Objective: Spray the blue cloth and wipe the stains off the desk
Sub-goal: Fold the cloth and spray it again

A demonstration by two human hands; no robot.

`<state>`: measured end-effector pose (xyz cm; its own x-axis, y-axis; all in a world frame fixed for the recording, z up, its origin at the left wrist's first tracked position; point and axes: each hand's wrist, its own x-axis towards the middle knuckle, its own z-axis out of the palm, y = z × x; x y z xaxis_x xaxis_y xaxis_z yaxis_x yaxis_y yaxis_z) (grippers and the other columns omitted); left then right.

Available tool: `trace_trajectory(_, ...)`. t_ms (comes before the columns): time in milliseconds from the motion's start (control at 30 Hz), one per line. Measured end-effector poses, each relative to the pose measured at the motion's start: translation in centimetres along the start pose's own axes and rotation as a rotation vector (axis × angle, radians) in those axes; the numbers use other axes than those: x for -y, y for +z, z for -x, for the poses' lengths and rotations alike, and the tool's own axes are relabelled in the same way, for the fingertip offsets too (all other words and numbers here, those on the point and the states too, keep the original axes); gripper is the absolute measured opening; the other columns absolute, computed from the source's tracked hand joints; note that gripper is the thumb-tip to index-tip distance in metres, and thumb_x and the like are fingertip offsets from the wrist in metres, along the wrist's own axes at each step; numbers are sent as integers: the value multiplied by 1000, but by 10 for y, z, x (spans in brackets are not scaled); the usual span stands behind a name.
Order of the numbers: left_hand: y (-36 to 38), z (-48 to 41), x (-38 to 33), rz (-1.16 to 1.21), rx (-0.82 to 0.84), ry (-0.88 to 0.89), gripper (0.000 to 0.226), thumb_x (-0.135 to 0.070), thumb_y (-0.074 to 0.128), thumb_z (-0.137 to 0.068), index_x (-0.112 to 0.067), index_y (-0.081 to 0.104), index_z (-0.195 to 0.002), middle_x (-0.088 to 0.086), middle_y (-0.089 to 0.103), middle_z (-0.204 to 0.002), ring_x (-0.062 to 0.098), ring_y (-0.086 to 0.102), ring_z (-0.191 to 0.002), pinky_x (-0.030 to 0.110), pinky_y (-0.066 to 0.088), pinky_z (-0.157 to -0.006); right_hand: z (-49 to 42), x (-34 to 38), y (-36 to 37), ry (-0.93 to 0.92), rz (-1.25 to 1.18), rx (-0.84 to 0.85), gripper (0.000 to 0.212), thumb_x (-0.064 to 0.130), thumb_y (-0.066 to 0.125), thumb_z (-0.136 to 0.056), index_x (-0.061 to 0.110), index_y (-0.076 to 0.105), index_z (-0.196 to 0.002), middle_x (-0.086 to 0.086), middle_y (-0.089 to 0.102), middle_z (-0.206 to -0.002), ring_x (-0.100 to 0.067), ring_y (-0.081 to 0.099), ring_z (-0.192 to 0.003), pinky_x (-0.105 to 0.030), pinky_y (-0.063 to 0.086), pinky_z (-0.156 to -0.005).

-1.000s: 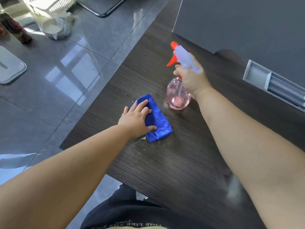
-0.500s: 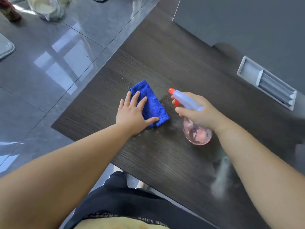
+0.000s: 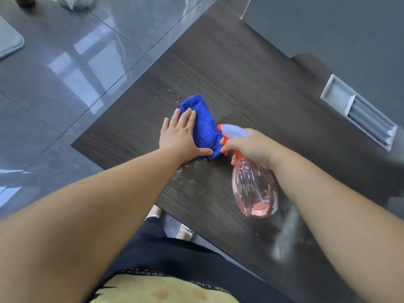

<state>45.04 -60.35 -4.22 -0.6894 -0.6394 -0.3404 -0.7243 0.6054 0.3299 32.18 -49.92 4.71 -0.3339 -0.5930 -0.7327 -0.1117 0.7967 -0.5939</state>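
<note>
right hand (image 3: 251, 147), gripping the pink plastic spray bottle (image 3: 253, 186), has swung it onto the folded blue cloth (image 3: 203, 119) under the flat left hand (image 3: 181, 136); spraying comes next.

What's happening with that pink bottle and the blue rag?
A person is cleaning a dark wooden desk. The left hand presses flat on the folded blue cloth. The right hand grips the pink spray bottle, tilted so its orange nozzle points at the cloth from close by. A few wet drops sit on the desk just past the cloth.
</note>
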Motion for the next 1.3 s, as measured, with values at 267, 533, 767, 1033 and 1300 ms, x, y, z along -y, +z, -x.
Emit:
trace_trajectory(267,1,-2,0,45,16,-6,123,-76,61,-60,-19,-1,-149,-7,0,-158,19,-9,-145,42,-2,-117,1,5,7,80,105,18,39,12,52,-85,28,55,-120,-8,59,-83,-17,50,-49,-21,45,-50)
trace_trajectory(533,-9,-5,-5,-41,168,-26,120,-78,53,-67,-19,-12,-148,-5,-13,-157,22,-17,-144,45,-5,-117,0,-1,4,118,158,-43,39,14,52,-82,25,59,-119,-10,59,-78,-21,54,-55,-30,49,-61)
trace_trajectory(767,-12,-5,-7,-60,199,-34,120,-78,53,-67,-18,-15,-147,-4,-15,-157,22,-19,-143,47,-5,-117,-4,6,0,71,187,-55,34,16,53,-79,18,61,-112,-5,59,-78,-19,54,-51,-28,48,-59)
trace_trajectory(1033,-12,-6,-6,-54,171,-29,120,-78,54,-66,-18,-10,-148,-4,-11,-157,22,-16,-144,45,-3,-117,-13,28,7,44,183,-1,40,13,52,-81,22,56,-120,-9,59,-82,-19,53,-67,-32,54,-66)
trace_trajectory(1300,-13,-5,-5,-65,147,-20,119,-79,52,-65,-19,-7,-149,-5,-7,-157,21,-13,-144,44,-1,-117,-18,35,8,78,200,-32,42,13,51,-82,30,56,-121,-11,59,-84,-23,55,-64,-33,54,-66)
